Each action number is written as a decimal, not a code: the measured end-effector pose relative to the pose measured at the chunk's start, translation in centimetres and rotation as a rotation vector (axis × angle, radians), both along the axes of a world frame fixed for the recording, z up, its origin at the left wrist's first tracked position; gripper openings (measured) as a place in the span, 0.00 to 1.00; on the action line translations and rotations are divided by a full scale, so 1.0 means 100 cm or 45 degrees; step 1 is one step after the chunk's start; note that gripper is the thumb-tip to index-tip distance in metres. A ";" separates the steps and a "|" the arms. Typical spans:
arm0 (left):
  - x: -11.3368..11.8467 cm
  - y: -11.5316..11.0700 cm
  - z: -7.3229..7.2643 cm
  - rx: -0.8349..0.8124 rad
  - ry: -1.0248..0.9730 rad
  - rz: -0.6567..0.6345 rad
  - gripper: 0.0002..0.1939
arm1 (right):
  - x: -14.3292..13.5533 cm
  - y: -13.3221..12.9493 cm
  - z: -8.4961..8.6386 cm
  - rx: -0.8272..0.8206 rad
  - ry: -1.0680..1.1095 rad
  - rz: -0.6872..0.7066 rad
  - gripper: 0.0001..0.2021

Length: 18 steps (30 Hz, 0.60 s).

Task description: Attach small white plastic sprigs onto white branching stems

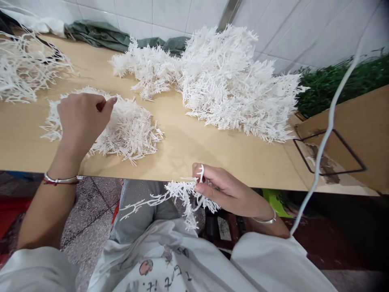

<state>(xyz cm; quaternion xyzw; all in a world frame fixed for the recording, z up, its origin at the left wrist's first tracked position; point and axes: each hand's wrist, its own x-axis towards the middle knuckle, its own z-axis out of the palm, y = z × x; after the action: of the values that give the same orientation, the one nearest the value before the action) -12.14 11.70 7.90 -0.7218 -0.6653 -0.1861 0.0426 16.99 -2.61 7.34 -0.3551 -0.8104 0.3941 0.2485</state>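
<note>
My right hand (225, 188) is closed on a white branching plastic sprig (182, 190), just off the front edge of the table. Its bushy tufts hang below my fingers, and long thin stems stretch out to the left. A short white tip (201, 172) sticks up between thumb and forefinger. Over a low heap of small white spiky pieces (130, 127), my left hand (85, 111) has its fingers curled in and its thumb pressed against them. Whatever those fingers may hold is hidden from view.
A large mound of white sprigs (234, 85) lies at the back of the table (173, 150). Bare white stems (24, 67) are heaped at far left. Green foliage (346, 83) stands behind a cardboard piece (358, 125) at right; a white cable (330, 117) hangs before it.
</note>
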 end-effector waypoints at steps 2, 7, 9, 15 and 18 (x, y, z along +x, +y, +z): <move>0.000 0.001 -0.001 0.087 0.013 -0.005 0.16 | -0.001 0.001 -0.001 0.007 0.018 -0.020 0.10; 0.014 -0.016 0.000 0.251 -0.236 -0.248 0.12 | -0.006 0.003 -0.006 0.110 0.067 -0.157 0.10; 0.027 -0.038 0.004 0.247 -0.384 -0.474 0.13 | -0.009 0.004 -0.007 0.148 0.063 -0.179 0.10; 0.059 -0.103 0.008 -0.243 -0.327 -1.279 0.14 | -0.016 0.004 -0.009 0.211 0.048 -0.143 0.09; 0.061 -0.108 0.002 -0.425 -0.251 -1.348 0.11 | -0.016 0.004 -0.009 0.201 0.023 -0.110 0.09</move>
<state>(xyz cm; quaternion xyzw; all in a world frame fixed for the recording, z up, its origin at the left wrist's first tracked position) -6.08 0.90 8.11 -0.9333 -0.2336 -0.1407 -0.2337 15.44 -2.20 6.40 -0.3653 -0.8207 0.3212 0.2998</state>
